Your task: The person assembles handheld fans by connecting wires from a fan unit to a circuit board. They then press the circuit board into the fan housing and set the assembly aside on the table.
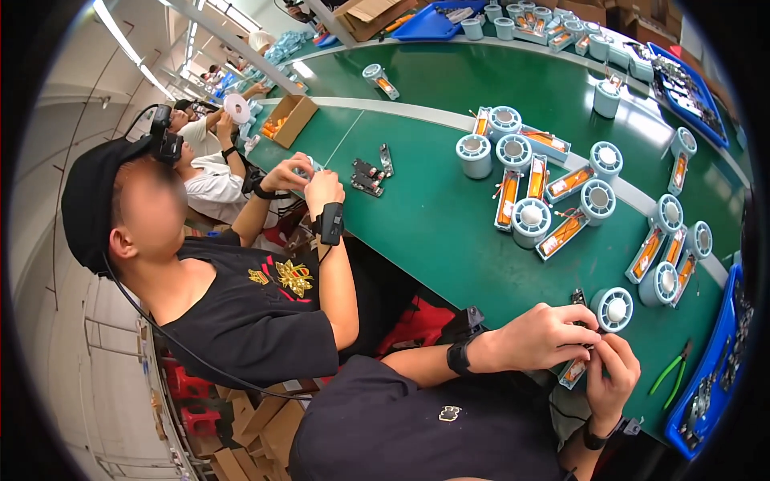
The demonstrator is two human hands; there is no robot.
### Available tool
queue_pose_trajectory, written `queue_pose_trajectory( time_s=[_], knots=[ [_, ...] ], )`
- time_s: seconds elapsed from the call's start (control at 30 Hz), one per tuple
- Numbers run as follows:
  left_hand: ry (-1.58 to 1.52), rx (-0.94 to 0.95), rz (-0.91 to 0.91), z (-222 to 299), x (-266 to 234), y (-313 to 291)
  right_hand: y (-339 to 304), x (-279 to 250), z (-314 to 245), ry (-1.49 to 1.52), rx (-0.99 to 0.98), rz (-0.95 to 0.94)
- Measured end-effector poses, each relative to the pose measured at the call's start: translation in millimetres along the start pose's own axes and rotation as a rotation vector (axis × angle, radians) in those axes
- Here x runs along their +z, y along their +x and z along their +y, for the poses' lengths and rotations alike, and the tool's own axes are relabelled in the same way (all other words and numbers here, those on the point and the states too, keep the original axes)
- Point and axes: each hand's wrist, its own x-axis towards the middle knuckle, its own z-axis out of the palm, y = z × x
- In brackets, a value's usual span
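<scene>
Near the front edge of the green table, my left hand (547, 337) and my right hand (613, 375) meet with bent fingers, thumbs and fingertips pinched together. What sits between the fingertips is too small and covered to make out. Just under and behind them lies a light-blue handheld fan housing (613, 309), its round vented head beyond my fingers. Part of its open handle (573, 373), with orange inside, shows below my left hand; my hands hide the middle. A small dark circuit board (577, 297) pokes out past my left fingers.
Several similar fan housings (532, 221) with orange batteries stand across the table. Green-handled pliers (670, 374) lie to my right beside a blue tray (684, 439) of dark parts. At left, a co-worker's hands (323, 191) work near loose circuit boards (368, 178) and a cardboard box (293, 120).
</scene>
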Motion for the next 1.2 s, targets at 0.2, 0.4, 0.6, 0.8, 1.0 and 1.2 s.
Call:
queue_pose_trajectory(
  time_s=[0.2,0.4,0.6,0.8,1.0,1.2],
  knots=[
    [-0.094,0.023,0.024,-6.0,7.2,8.7,-0.6,-9.3,-14.1,-0.029,0.016,-0.018],
    [-0.152,0.028,0.008,-13.2,8.5,-1.0,9.0,-1.8,-7.5,0.081,0.049,0.053],
    [-0.129,0.002,0.039,-4.3,10.0,-8.3,-3.8,11.2,-17.8,0.07,0.075,0.138],
    [-0.128,-0.026,0.124,-1.1,17.5,-10.7,-8.8,11.6,-26.3,0.08,0.096,0.105],
    [-0.068,0.036,0.132,-3.6,15.5,-2.9,-4.2,13.2,-24.6,0.009,0.091,0.11],
    [-0.036,0.025,0.134,0.2,15.0,-7.3,-14.6,17.0,-21.6,0.013,0.105,0.118]
  ],
)
